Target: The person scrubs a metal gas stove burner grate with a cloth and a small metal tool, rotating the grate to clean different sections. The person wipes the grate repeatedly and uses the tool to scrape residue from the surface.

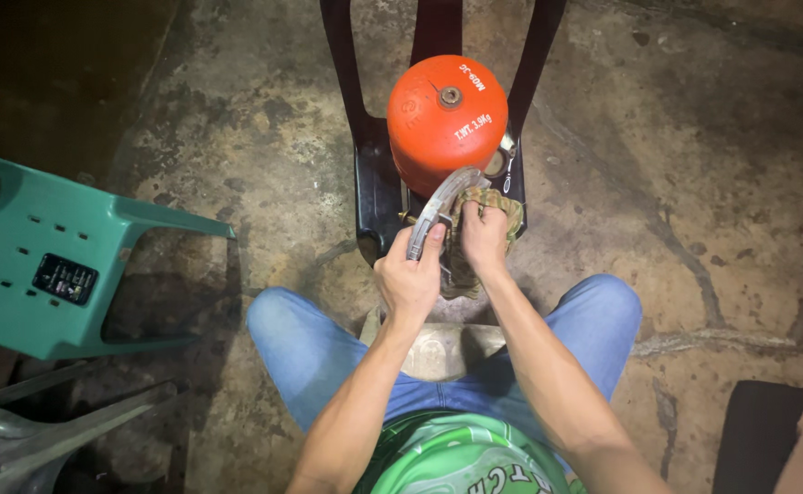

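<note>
My left hand (408, 276) grips the lower end of a curved, worn metal piece (440, 201) shaped like an arc. My right hand (484, 236) presses a greenish patterned cloth (502, 203) against the upper part of that metal piece. Both hands work just below a small orange gas cylinder (447, 117) that lies on a dark plastic chair (374, 183). A metal fitting (506, 157) sticks out at the cylinder's right side. I sit with knees apart in blue jeans and a green shirt.
A green plastic chair (44, 256) lies tipped over at the left, with a grey one (35, 439) below it. The floor is rough, stained concrete (694, 183). A dark object (758, 430) sits at the lower right edge. A pale stool (438, 352) shows between my legs.
</note>
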